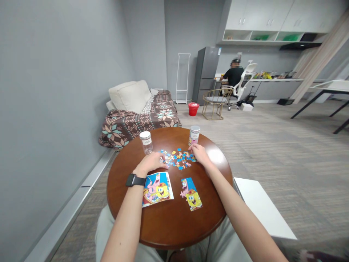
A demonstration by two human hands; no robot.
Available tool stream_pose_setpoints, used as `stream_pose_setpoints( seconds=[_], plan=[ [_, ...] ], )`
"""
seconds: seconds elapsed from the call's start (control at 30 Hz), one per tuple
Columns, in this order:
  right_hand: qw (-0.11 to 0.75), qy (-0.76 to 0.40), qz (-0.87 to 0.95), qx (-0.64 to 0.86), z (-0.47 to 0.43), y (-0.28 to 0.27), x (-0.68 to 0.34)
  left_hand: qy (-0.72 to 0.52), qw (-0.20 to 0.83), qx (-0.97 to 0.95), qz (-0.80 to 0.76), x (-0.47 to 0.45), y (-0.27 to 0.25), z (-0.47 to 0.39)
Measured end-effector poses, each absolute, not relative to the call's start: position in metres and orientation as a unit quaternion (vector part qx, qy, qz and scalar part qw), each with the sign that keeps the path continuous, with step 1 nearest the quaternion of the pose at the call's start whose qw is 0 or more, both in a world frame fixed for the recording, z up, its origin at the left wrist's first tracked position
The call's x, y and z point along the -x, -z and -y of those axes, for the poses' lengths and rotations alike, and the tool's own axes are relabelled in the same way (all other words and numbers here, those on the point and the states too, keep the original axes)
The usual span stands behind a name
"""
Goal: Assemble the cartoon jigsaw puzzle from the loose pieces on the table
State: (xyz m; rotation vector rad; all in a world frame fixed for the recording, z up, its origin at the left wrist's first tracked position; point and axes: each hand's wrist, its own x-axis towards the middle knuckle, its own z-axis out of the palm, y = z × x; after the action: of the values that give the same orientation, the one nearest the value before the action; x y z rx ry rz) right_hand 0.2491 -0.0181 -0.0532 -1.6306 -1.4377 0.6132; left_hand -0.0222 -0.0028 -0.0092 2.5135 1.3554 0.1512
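Note:
A pile of loose jigsaw puzzle pieces [178, 157], mostly blue, yellow and pink, lies on the round brown table [166, 225]. My left hand [153, 162], below a black watch, rests at the pile's left edge; its thumb and forefinger are apart with pieces between them. On the pile's right side is my right hand [200, 153], its fingers curled together; anything in them is hidden. Nearer me lies a printed cartoon picture [158, 190], partly covered by my left wrist. To its right is a joined strip of puzzle [193, 196] showing a yellow and a pink character.
A clear jar [147, 145] with a white lid stands behind my left hand; a labelled jar [194, 134] stands behind my right. Beyond the table are a covered sofa [141, 116], a red bucket [193, 109], a gold-framed chair [216, 103] and a seated person [234, 76].

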Motion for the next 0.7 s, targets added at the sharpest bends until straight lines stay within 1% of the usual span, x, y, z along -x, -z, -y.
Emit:
stream_pose_setpoints(
  seconds=[0.23, 0.37, 0.47, 0.6, 0.7],
  plan=[
    [0.424, -0.311, 0.549, 0.649, 0.024, 0.048, -0.244, -0.064, 0.112, -0.88, -0.457, 0.016, 0.006, 0.009],
    [0.437, -0.318, 0.546, 0.641, 0.024, 0.044, -0.24, -0.075, 0.107, -0.89, -0.437, 0.008, 0.006, 0.014],
    [0.438, -0.296, 0.557, 0.641, 0.024, 0.042, -0.242, -0.071, 0.115, -0.899, -0.417, 0.002, 0.007, 0.017],
    [0.402, -0.228, 0.559, 0.689, 0.028, 0.04, -0.247, -0.07, 0.114, -0.9, -0.415, -0.001, 0.007, 0.02],
    [0.382, -0.228, 0.523, 0.727, 0.03, 0.039, -0.252, -0.067, 0.106, -0.903, -0.411, -0.002, 0.007, 0.019]
  ],
)
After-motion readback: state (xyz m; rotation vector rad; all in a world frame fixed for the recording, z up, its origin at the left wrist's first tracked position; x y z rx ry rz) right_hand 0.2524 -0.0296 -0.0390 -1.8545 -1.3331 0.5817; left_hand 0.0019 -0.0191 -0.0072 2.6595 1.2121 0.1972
